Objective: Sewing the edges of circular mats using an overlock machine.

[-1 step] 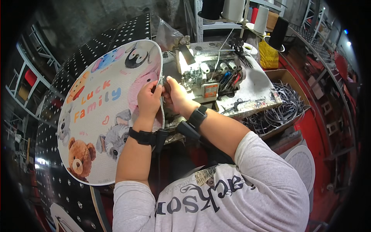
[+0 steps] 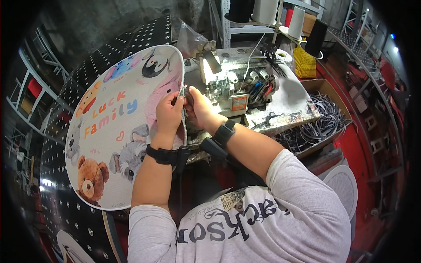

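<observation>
A large pale oval mat, printed with cartoon animals and coloured lettering, spreads out at my left. Its right rim carries a grey edge binding. My left hand is closed on that rim, thumb and fingers pinching the binding. Right against it, my right hand is closed too, thumb up, at the outer side of the same edge. Something small and dark shows in the right fist, mostly hidden by the fingers; its kind cannot be made out. Just beyond my hands stands a lit sewing machine with thread cones on its front.
A cardboard box of tangled dark and pale strips stands right of the machine table. Large thread cones rise behind. Under the mat lies a black table dotted with metal studs. A yellow bag sits at the back right.
</observation>
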A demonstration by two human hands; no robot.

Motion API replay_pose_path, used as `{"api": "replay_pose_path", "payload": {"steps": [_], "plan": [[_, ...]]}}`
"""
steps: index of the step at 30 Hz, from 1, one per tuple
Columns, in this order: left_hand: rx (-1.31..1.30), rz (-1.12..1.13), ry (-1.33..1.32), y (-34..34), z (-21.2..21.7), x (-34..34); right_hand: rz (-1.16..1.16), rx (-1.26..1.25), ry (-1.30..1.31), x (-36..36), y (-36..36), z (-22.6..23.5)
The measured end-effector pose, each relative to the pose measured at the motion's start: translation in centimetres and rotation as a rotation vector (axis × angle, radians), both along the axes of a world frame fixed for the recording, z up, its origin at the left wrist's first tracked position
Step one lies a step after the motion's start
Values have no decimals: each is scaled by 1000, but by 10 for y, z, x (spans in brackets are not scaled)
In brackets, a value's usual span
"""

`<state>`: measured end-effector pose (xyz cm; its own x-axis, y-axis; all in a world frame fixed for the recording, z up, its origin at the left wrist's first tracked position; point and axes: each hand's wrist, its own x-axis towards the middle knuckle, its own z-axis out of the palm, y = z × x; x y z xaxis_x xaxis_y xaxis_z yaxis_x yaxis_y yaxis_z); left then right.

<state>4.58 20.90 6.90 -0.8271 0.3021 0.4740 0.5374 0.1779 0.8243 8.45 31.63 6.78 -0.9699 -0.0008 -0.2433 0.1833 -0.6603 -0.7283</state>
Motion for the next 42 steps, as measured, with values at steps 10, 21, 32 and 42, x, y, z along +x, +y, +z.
{"api": "replay_pose_path", "payload": {"steps": [10,21,32,42], "plan": [[141,-28,-40,-6,-6,-10,-494,838,472,-18,-8,-11],[413,-133,-274,-33,-5,3,-267,899,221,31,-9,7],[793,-53,-443,-65,-30,146,-16,536,127,36,-54,19],[267,148,-422,-199,-19,205,-113,1389,443,69,-31,28]]}}
